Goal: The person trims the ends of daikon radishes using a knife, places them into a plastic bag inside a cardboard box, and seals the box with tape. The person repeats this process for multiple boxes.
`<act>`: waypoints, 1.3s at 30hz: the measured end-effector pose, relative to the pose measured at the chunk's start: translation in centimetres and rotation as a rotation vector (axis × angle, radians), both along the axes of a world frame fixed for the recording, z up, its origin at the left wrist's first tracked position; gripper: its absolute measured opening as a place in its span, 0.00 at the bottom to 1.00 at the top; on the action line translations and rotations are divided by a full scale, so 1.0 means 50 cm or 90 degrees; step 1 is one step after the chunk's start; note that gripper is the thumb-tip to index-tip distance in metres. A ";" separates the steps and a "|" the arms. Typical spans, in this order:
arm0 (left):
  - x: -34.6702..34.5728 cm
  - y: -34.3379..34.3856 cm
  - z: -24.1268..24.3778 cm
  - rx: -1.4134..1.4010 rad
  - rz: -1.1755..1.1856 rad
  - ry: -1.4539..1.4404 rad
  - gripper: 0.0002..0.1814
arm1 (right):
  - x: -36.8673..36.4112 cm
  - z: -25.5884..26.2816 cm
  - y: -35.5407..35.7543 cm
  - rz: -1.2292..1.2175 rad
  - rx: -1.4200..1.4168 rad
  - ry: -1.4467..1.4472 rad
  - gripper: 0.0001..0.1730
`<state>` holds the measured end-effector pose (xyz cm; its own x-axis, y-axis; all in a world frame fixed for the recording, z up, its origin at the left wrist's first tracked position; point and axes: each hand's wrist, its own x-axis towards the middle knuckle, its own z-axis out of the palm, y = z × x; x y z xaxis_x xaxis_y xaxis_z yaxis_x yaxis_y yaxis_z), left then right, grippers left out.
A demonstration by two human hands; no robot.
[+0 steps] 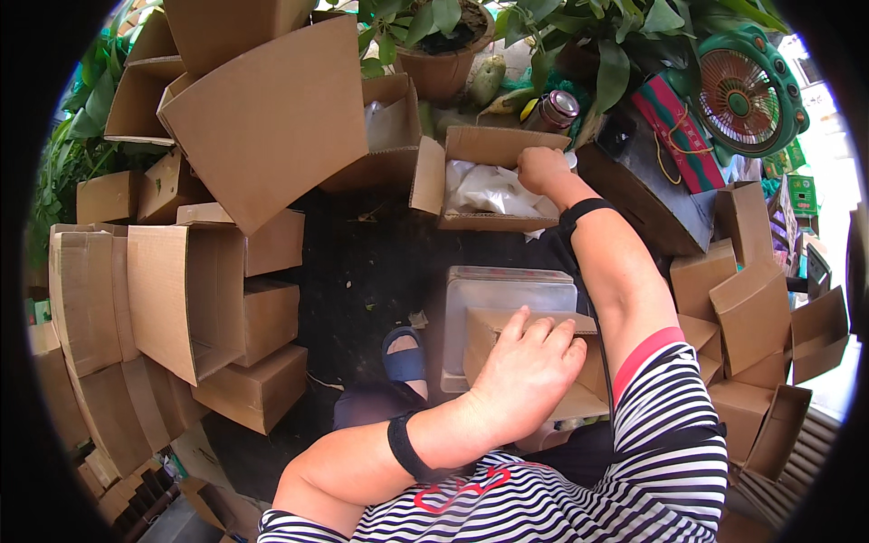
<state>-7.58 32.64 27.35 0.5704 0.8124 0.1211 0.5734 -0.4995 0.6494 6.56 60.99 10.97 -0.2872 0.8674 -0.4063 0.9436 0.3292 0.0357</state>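
My left hand (531,370) lies palm down over a small open cardboard box (482,332), its fingers apart and stretched across the upper flap. The thumb is hidden, and no held object shows. That box stands in front of a translucent plastic container (509,295) with a lid, close before my body. My right hand (543,170) reaches forward to the right side of another open cardboard box (502,222). White plastic bags or sheets (485,190) fill this box. The right fingers are curled, their tips out of sight, so I cannot tell whether they grip the plastic.
Stacked cardboard boxes (271,319) rise at left, with a large open one (271,115) above. More boxes (750,319) stand at right. A dark case (652,183), a green fan (740,102), a metal flask (553,112) and a potted plant (438,68) are at the far side.
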 end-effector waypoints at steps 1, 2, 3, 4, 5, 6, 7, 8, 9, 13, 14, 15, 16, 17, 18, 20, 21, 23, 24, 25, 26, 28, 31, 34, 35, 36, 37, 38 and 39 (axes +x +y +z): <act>0.001 0.002 -0.001 0.004 0.000 -0.001 0.21 | 0.006 0.011 0.009 -0.025 -0.014 0.053 0.15; 0.002 0.000 -0.003 0.002 -0.003 -0.004 0.21 | 0.012 0.020 0.013 -0.024 0.010 0.136 0.15; 0.002 0.001 -0.003 0.004 -0.005 -0.005 0.21 | 0.010 0.034 0.013 -0.025 0.018 0.121 0.16; 0.004 0.000 -0.002 0.006 -0.006 -0.006 0.21 | 0.009 0.046 0.011 -0.026 0.027 0.107 0.16; 0.007 -0.001 -0.001 0.000 -0.017 -0.003 0.21 | 0.007 0.057 0.005 -0.028 0.036 0.092 0.17; 0.007 -0.002 0.002 -0.006 -0.024 0.004 0.21 | -0.005 0.078 -0.022 0.110 0.125 0.019 0.20; 0.008 -0.002 0.003 -0.008 -0.038 0.008 0.21 | -0.020 0.099 -0.046 0.153 0.113 -0.074 0.19; 0.009 -0.002 0.004 -0.008 -0.044 0.015 0.21 | -0.009 0.070 -0.048 0.195 0.104 -0.153 0.17; 0.011 -0.002 0.005 -0.007 -0.052 0.022 0.21 | 0.008 0.030 -0.050 0.234 0.096 -0.232 0.16; 0.003 -0.006 0.001 -0.017 -0.039 0.033 0.21 | 0.028 0.016 -0.043 0.220 0.055 -0.127 0.12; 0.002 -0.005 0.001 -0.021 -0.038 0.034 0.20 | 0.031 0.024 -0.027 0.226 0.064 -0.101 0.12; 0.000 -0.002 0.003 -0.023 -0.037 0.035 0.20 | 0.026 0.047 -0.022 0.229 0.091 -0.086 0.11; -0.002 0.001 0.006 -0.022 -0.034 0.038 0.20 | 0.016 0.077 -0.014 0.244 0.092 -0.098 0.11; 0.000 0.002 0.004 -0.021 -0.030 0.039 0.20 | 0.008 0.104 -0.010 0.259 0.092 -0.110 0.11; 0.002 0.003 -0.001 -0.019 -0.028 0.040 0.20 | 0.010 0.121 -0.009 0.274 0.129 -0.101 0.10; 0.002 0.008 -0.002 -0.023 -0.023 0.046 0.20 | 0.019 0.150 -0.016 0.304 0.203 -0.082 0.10; -0.001 0.014 -0.002 -0.031 -0.019 0.051 0.19 | 0.017 0.164 -0.025 0.246 0.216 -0.018 0.09; -0.012 0.028 -0.004 -0.042 0.010 0.047 0.19 | 0.013 0.184 -0.047 0.130 0.238 0.108 0.09; -0.017 0.035 -0.006 -0.043 0.032 0.035 0.19 | 0.024 0.192 -0.053 0.086 0.264 0.196 0.08; -0.022 0.044 -0.010 -0.045 0.053 0.022 0.19 | 0.035 0.200 -0.061 0.041 0.236 0.223 0.08; -0.027 0.055 -0.015 -0.040 0.079 0.025 0.19 | 0.048 0.210 -0.071 -0.003 0.208 0.251 0.09; -0.038 0.080 -0.024 -0.076 0.124 -0.004 0.18 | 0.043 0.252 -0.093 -0.077 0.176 0.276 0.11; -0.039 0.123 -0.060 -0.098 0.172 -0.059 0.15 | 0.083 0.216 -0.099 -0.003 0.296 0.439 0.11; -0.038 0.178 -0.110 -0.133 0.245 -0.072 0.15 | 0.082 0.235 -0.103 -0.029 0.339 0.277 0.10; -0.037 0.196 -0.121 -0.148 0.276 -0.088 0.15 | 0.080 0.250 -0.112 -0.027 0.395 0.324 0.11; -0.029 0.213 -0.139 -0.130 0.330 -0.147 0.16 | 0.084 0.259 -0.122 -0.010 0.368 0.434 0.14; -0.026 0.230 -0.155 -0.097 0.365 -0.183 0.17 | 0.076 0.273 -0.135 0.010 0.335 0.547 0.18; -0.018 0.251 -0.173 -0.039 0.396 -0.245 0.17 | 0.070 0.291 -0.153 -0.066 0.159 0.663 0.20; -0.002 0.270 -0.189 0.015 0.417 -0.308 0.18 | 0.077 0.286 -0.165 -0.128 0.078 0.722 0.18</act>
<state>-7.67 46.16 17.92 -0.1392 0.9571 0.2541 0.4130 -0.1771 0.8933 10.43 52.76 25.27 -0.2857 0.9544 0.0865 0.4892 0.2229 -0.8432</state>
